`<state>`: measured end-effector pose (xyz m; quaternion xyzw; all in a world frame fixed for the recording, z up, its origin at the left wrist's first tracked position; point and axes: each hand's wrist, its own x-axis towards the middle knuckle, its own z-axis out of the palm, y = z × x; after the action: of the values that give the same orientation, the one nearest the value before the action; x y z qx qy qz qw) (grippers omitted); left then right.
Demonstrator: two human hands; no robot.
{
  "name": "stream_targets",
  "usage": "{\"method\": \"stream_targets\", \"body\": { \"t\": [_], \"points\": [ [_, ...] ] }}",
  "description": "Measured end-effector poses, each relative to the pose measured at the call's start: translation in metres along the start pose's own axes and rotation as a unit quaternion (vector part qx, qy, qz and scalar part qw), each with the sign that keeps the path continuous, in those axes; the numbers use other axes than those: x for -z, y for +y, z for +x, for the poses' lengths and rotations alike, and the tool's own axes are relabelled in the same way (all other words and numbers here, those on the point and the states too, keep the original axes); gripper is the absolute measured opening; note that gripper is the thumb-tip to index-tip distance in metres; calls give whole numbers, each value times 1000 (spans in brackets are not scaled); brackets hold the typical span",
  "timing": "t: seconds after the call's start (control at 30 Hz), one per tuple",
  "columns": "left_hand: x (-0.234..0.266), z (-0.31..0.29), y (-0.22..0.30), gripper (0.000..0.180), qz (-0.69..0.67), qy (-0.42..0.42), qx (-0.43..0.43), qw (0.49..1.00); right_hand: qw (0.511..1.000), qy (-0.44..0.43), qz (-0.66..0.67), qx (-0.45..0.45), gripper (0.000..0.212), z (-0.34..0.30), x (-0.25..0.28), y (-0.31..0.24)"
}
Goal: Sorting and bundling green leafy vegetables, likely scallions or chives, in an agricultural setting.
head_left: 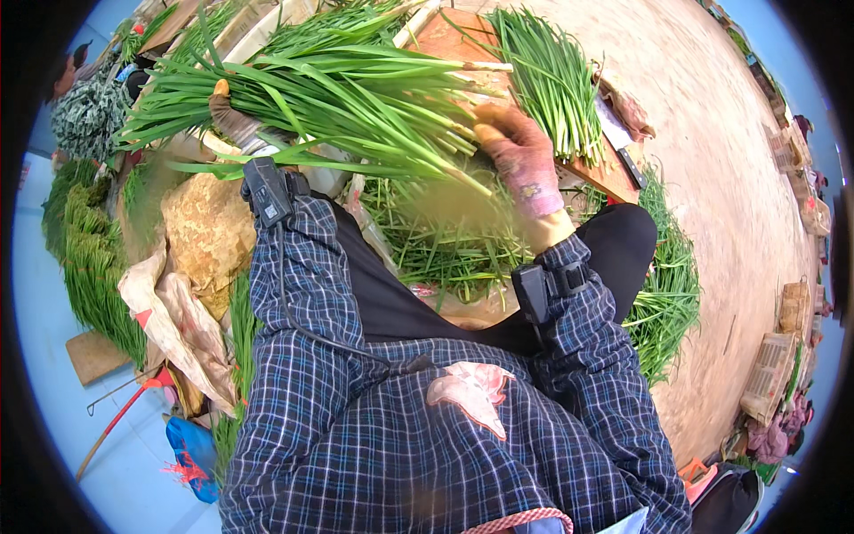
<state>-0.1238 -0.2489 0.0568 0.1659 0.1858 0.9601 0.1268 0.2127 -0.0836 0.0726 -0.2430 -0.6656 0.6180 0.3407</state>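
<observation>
A loose bunch of garlic chives (347,98), with flat green leaves and pale stem ends pointing right, lies across my left hand (236,120). That hand wears a dark, stained glove; its thumb shows over the leaves, and its other fingers are hidden under the bunch. My right hand (520,160), in a pinkish worn glove, is beside the pale stem ends. Its fingers are bent and slightly blurred, with nothing visible between them. Right of it, a second bunch of chives (551,84) lies on a reddish-brown board (612,180). Loose green trimmings (445,231) lie between my knees.
A knife (630,167) with a black handle lies at the board's edge. More greens (663,311) are heaped beside my right knee. Stacked chives (93,258), a pale sack (178,329) and a blue bag (191,454) are on the left. Crates (769,374) line the far right.
</observation>
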Motion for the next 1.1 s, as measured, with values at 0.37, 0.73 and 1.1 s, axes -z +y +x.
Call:
{"method": "stream_targets", "body": {
  "t": [0.37,0.73,1.1],
  "points": [
    [-3,-5,8,34,-15,-19,42,999,990,72,-118,33,18,17,-27,20],
    [40,30,22,33,-14,-81,112,990,992,98,-72,-28,23,3,-15,21],
    [45,25,46,26,25,-102,-18,994,985,131,-72,-89,13,-29,30,42]
  ]
}}
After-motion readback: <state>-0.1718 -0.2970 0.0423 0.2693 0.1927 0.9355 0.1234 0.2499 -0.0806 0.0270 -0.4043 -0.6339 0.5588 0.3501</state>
